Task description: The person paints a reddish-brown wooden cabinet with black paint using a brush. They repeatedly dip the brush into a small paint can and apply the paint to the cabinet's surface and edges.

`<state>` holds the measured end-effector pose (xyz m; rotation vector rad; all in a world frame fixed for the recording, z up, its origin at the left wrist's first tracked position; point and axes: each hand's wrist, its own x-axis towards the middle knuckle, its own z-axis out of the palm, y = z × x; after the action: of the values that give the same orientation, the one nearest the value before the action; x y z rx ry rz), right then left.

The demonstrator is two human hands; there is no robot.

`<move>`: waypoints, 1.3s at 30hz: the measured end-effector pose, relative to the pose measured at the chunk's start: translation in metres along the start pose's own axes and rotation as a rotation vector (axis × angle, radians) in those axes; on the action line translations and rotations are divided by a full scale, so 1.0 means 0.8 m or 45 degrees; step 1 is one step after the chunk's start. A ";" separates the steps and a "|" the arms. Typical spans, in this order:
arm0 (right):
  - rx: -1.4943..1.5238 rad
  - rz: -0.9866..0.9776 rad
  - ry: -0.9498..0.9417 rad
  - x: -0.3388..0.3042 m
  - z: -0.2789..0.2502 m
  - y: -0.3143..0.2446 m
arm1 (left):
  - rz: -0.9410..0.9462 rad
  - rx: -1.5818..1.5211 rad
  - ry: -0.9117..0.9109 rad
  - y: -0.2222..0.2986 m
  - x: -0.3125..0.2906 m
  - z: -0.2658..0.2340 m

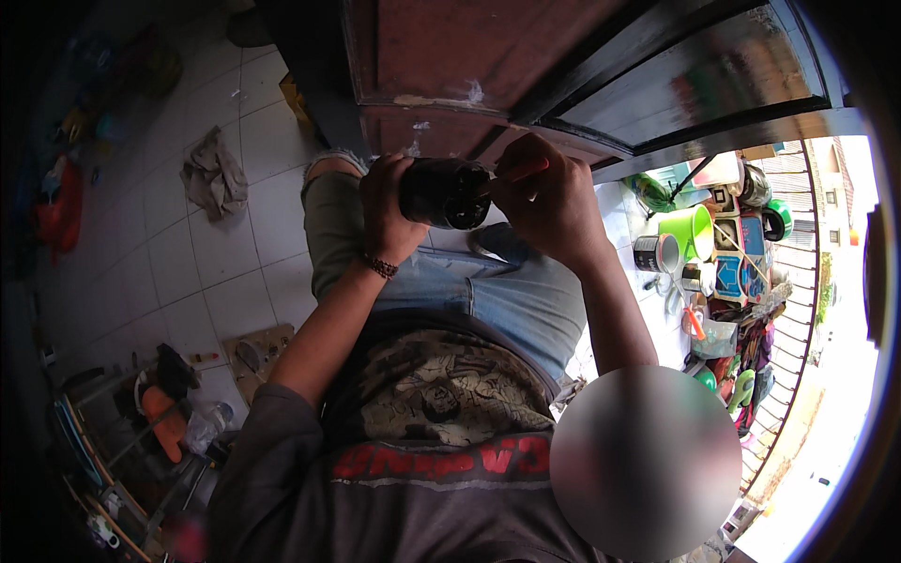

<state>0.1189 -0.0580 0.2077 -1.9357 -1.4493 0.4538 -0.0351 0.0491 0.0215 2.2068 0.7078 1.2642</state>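
Observation:
My left hand is wrapped around a dark cylindrical container, tilted so its round mouth faces right. Dark, shiny contents show inside the mouth. Close by on the right, my right hand grips a tool with a red handle. The tool's working end is at the container's mouth and too dark to make out, so its kind is unclear. Just beyond both hands rises a brown wooden door with whitish patches along its lower rail. My legs in jeans are bent beneath the container.
A grey-brown rag lies on the white tiles to the left. At right stand a lime-green bucket, a metal tin and assorted clutter beside a railing. Lower left holds a wooden board and a rack.

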 end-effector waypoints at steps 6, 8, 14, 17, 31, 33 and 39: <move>0.126 -0.290 -0.311 0.005 -0.002 0.006 | -0.002 -0.022 -0.006 -0.001 0.000 -0.001; 0.051 -0.359 -0.358 0.005 -0.006 0.016 | 0.021 -0.052 -0.010 -0.003 0.001 -0.001; 0.107 -0.208 -0.326 0.003 -0.019 0.016 | -0.002 -0.034 0.015 -0.004 -0.002 0.001; 0.171 -0.167 -0.181 0.004 -0.012 0.005 | -0.008 -0.030 -0.002 -0.006 -0.002 0.002; 0.266 0.125 -0.100 -0.005 -0.017 0.027 | 0.010 -0.058 0.052 0.000 0.006 -0.001; 0.397 0.191 -0.001 -0.014 -0.017 0.040 | 0.004 -0.148 0.082 -0.009 0.002 0.005; 1.476 0.455 0.377 -0.030 0.013 0.087 | -0.135 -0.285 0.016 -0.019 -0.008 0.007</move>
<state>0.1538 -0.0889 0.1494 -1.1872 -0.4106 0.8736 -0.0362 0.0555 0.0050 1.9575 0.6457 1.2413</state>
